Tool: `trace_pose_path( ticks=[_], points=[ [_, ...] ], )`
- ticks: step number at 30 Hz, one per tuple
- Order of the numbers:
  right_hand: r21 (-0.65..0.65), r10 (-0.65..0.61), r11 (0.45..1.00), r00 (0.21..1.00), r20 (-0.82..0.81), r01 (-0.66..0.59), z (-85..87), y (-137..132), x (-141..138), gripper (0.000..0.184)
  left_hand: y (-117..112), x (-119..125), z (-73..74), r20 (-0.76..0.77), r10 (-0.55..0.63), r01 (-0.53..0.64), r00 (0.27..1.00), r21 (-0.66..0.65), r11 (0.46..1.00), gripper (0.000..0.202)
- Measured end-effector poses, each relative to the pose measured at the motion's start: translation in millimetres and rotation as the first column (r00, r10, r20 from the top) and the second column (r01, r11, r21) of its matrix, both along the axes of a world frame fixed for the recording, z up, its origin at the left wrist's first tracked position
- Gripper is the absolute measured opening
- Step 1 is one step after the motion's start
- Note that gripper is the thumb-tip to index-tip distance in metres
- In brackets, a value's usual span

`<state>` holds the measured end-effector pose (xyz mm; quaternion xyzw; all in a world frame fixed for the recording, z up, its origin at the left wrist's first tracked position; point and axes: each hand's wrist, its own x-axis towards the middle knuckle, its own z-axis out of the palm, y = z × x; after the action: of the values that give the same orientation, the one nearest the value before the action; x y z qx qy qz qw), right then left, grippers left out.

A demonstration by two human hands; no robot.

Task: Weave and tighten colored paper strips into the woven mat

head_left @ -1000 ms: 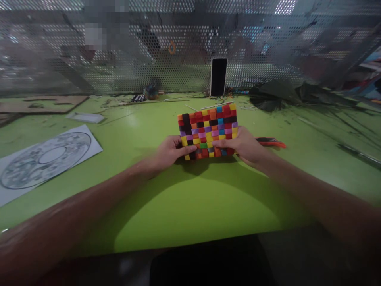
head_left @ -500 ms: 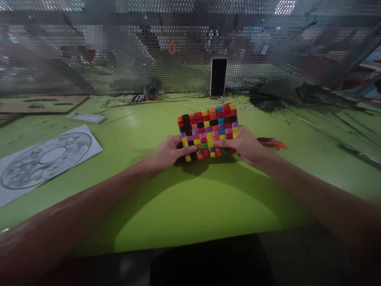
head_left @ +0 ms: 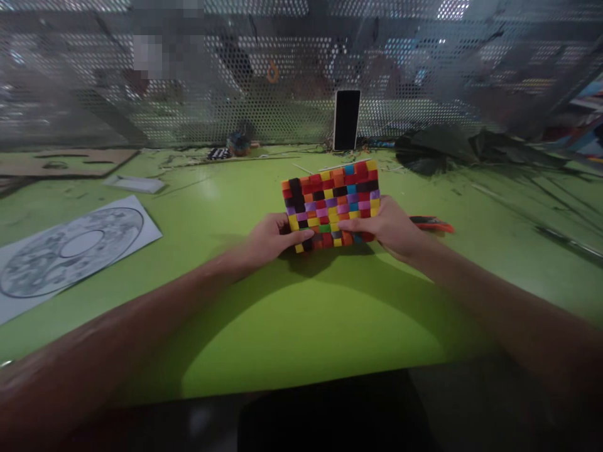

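Between my two hands is a woven panel (head_left: 332,201) of many-coloured strips, tilted up from the green table (head_left: 292,326). My left hand (head_left: 276,237) grips its lower left corner, thumb across the front. At the lower right edge my right hand (head_left: 391,227) holds it the same way, with the thumb pointing inward. The fingers of both hands are mostly hidden behind the panel. Just beyond my right hand lies an orange-and-black tool (head_left: 431,224), perhaps scissors, partly covered by the hand.
A sheet with a printed ring pattern (head_left: 82,248) lies at left, near a small white tray (head_left: 136,184) and cut cardboard (head_left: 66,162). A phone (head_left: 347,119) leans on the perforated metal screen (head_left: 292,75). Dark leaves (head_left: 438,149) lie at back right.
The panel and both hands hold nearly the same pose. The panel appears slightly farther right and up; the whole view has shifted a little.
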<state>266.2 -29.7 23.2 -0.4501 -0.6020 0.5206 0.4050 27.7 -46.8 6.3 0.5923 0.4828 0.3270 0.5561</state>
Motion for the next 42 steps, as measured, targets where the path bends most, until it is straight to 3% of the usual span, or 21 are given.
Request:
trace_pose_path(
  ticks=[19, 26, 31, 36, 42],
  points=[
    [-0.007, -0.009, 1.0, 1.0, 0.023, 0.009, 1.6, -1, -1, 0.032, -2, -1, -0.1, 0.004, -0.002, 0.002, 1.0, -0.03, 1.0, 0.034],
    [-0.063, -0.059, 0.996, 0.998, -0.021, 0.058, 1.9, 0, -2, 0.033, 4, -1, -2.3, 0.319, 0.043, -0.034, 0.947, -0.035, 0.999, 0.05],
    [-0.108, -0.138, 0.986, 0.981, -0.14, 0.123, -1.0, 5, -1, 0.04, 7, -3, -1.7, 0.326, 0.023, -0.01, 0.945, -0.041, 0.999, 0.064],
    [-0.172, -0.177, 0.973, 0.974, -0.142, 0.152, -2.2, 5, 2, 0.037, 8, -5, -4.0, 0.265, -0.042, 0.069, 0.963, -0.091, 0.993, 0.047],
    [-0.2, -0.111, 0.977, 0.982, -0.155, 0.079, -4.1, 1, 1, 0.03, 11, -4, -15.1, 0.305, 0.073, -0.031, 0.95, -0.139, 0.99, 0.042]
  ],
)
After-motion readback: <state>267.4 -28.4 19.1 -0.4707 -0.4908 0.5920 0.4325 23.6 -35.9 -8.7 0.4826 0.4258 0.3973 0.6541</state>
